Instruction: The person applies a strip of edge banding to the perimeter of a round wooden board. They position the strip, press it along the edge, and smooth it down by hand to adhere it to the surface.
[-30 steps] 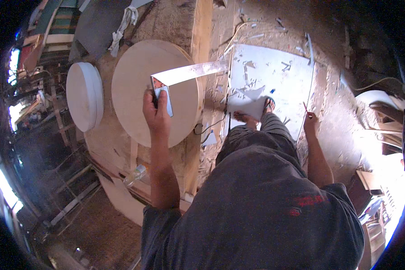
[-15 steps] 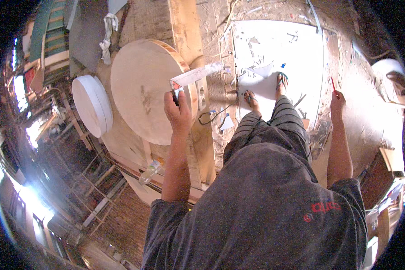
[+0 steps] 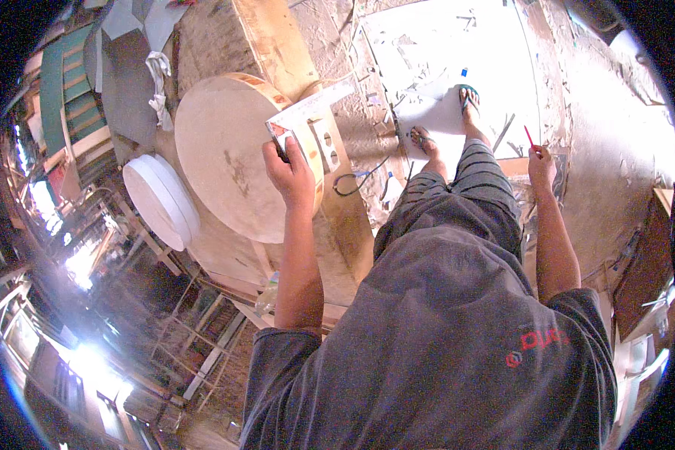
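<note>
My left hand [image 3: 291,176] is closed around the handle of a try square [image 3: 315,103]. Its pale, ruler-like blade points up and to the right, past the rim of a large round wooden piece [image 3: 225,161]. That piece has a flat, light top with a darker smudge and a thick side of joined wood. Whether the square touches it, I cannot tell. Away on the right, my right hand [image 3: 542,166] grips a thin red pencil [image 3: 529,137] pointing upward; the exact kind of writing tool is hard to make out.
A smaller white round piece [image 3: 154,199] lies left of the large one on the bench [image 3: 210,49]. Near the bench edge are a strip with dark oval openings [image 3: 327,146], a dark cable loop [image 3: 343,184] and a clear bottle [image 3: 266,298]. Scraps litter a white floor sheet [image 3: 435,64].
The view has turned slightly. My right hand with the red pencil has come inward to the left. The try square has shifted a little up and left in the picture, still in my left hand.
</note>
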Demonstrator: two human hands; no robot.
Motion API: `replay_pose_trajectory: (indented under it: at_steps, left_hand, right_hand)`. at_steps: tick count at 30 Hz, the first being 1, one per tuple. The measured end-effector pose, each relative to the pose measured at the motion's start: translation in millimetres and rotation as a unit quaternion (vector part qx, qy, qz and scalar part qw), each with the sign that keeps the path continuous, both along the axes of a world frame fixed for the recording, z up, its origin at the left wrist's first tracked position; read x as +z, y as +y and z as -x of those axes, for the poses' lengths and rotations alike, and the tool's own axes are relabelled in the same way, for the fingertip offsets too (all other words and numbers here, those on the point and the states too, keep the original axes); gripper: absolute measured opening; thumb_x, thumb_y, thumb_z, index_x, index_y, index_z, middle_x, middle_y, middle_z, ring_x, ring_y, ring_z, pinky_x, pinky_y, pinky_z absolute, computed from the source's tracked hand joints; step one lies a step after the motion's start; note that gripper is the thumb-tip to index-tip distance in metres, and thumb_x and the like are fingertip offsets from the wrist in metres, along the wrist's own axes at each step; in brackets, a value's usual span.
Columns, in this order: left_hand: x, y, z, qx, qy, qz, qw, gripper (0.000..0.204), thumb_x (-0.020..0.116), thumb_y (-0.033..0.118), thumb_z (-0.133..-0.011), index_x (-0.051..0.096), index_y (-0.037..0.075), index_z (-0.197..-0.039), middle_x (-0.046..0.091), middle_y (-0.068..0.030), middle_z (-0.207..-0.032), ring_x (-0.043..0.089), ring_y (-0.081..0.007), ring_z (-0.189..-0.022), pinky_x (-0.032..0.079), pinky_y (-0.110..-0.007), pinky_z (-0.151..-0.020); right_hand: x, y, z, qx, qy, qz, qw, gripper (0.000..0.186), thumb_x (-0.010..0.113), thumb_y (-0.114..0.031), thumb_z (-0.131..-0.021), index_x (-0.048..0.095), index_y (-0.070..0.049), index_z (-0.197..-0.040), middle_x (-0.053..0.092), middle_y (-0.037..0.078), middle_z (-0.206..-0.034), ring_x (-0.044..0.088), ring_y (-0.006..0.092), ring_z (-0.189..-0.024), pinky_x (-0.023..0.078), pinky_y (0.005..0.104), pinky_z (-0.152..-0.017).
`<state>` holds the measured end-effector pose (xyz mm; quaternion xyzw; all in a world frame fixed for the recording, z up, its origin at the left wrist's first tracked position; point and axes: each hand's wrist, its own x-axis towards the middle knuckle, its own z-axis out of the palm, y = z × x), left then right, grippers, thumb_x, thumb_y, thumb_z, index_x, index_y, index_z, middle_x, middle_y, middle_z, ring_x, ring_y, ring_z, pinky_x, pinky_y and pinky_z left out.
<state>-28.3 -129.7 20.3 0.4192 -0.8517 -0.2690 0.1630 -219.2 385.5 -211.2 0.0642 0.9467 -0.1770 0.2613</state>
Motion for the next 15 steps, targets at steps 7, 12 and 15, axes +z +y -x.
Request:
replay_pose_trajectory:
  at_steps: [7,12,15]
  left_hand:
    - [-3,-2,-1,0.009,-0.009,-0.018,1.000,0.026,0.058,0.023,-0.105,0.053,-0.003,-0.103,0.061,-0.0183,-0.092,0.061,-0.0290,-0.080,0.049,-0.042,-0.073]
    - [-1,3,8,0.001,-0.018,-0.005,1.000,0.026,0.059,0.022,-0.105,0.053,-0.003,-0.103,0.062,-0.0184,-0.091,0.061,-0.0293,-0.079,0.049,-0.042,-0.072]
    - [-1,4,12,0.007,-0.027,-0.017,0.999,0.026,0.060,0.023,-0.104,0.054,-0.003,-0.104,0.063,-0.0196,-0.092,0.062,-0.0308,-0.079,0.049,-0.043,-0.071]
  right_hand:
    - [-19,14,12,-0.006,0.011,-0.013,1.000,0.033,0.066,-0.041,-0.095,0.076,-0.016,-0.115,0.077,0.012,-0.097,0.073,0.0318,-0.091,0.054,0.0446,-0.084]
    - [-20,18,35,-0.034,0.037,0.014,0.999,0.030,0.063,-0.044,-0.097,0.076,-0.023,-0.114,0.077,0.016,-0.101,0.073,0.0400,-0.098,0.056,0.0499,-0.085]
    - [-12,7,54,-0.030,0.047,0.030,0.998,0.028,0.064,-0.040,-0.097,0.076,-0.022,-0.115,0.076,0.017,-0.102,0.073,0.0385,-0.097,0.056,0.0485,-0.085]
